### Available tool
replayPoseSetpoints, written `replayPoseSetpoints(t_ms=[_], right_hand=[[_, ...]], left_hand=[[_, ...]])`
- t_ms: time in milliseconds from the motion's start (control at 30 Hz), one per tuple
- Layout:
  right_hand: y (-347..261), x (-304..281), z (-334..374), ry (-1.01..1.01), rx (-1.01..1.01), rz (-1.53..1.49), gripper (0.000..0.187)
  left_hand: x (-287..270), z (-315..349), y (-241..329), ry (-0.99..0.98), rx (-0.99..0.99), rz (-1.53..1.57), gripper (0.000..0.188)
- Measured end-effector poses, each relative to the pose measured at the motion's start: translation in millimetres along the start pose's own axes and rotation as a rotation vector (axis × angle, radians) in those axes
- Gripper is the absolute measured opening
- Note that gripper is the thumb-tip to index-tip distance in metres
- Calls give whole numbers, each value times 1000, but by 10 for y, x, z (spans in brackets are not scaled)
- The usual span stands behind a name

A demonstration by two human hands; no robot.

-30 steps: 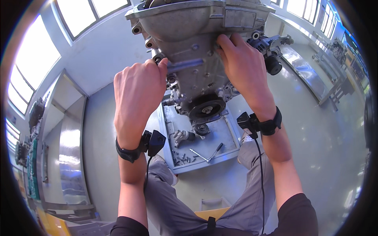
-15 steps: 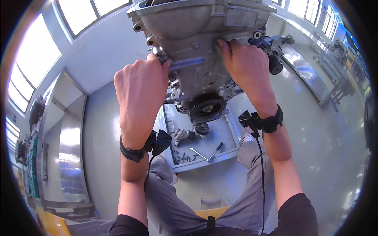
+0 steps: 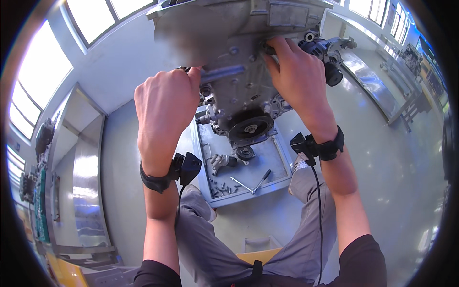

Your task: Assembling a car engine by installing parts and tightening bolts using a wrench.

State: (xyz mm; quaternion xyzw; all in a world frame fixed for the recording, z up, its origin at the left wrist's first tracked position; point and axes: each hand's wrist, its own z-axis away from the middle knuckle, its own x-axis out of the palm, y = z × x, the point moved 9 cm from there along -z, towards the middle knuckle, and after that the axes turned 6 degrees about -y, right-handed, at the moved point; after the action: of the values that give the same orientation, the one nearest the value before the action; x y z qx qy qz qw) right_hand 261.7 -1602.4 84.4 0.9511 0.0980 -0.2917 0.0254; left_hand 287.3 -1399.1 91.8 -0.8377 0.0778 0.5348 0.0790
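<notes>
An engine [image 3: 229, 98] with a grey metal front cover stands before me, its black pulley [image 3: 249, 128] low on the front. At the engine's left edge, my left hand [image 3: 165, 105] is closed, knuckles up, with the thumb against the side of the cover. What its curled fingers hold is hidden behind the hand. My right hand [image 3: 299, 79] reaches to the upper right of the cover. Its thumb and fingers are bent around a small dark part [image 3: 267, 46] at the cover, too covered to name.
Beneath the engine is a grey tray [image 3: 239, 198] holding a ratchet wrench [image 3: 260, 182], several loose bolts [image 3: 222, 190], a metal housing [image 3: 220, 162] and a small pulley [image 3: 245, 153]. An alternator-like part [image 3: 330, 67] juts out at right. Metal benches [image 3: 88, 191] line the left side.
The engine sits slightly higher and further left in view. Both hands have shifted slightly; the right fingers are bent more around the dark part. A blurred patch now covers the engine's upper left.
</notes>
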Motion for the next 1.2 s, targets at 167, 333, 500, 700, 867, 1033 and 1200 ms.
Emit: replayPoseSetpoints(t_ms=[167, 333, 500, 700, 867, 1033, 1200], right_hand=[[149, -68, -61, -72, 136, -40, 30], [134, 55, -81, -182, 187, 48, 50], [77, 136, -47, -152, 135, 73, 40], [41, 115, -17, -81, 33, 63, 25], [7, 70, -12, -28, 22, 87, 25], [122, -4, -46, -103, 125, 41, 37], [150, 19, -71, -172, 176, 64, 50]], left_hand=[[-78, 30, -53, 49, -49, 62, 53], [-110, 60, 16, 106, 27, 33, 45], [-85, 59, 39, 128, 59, -42, 47], [-19, -11, -3, 89, 38, -15, 62], [-5, -38, -28, 63, -13, 13, 66], [-62, -1, -89, 26, -55, 98, 58], [-135, 57, -36, 75, -18, 44, 50]])
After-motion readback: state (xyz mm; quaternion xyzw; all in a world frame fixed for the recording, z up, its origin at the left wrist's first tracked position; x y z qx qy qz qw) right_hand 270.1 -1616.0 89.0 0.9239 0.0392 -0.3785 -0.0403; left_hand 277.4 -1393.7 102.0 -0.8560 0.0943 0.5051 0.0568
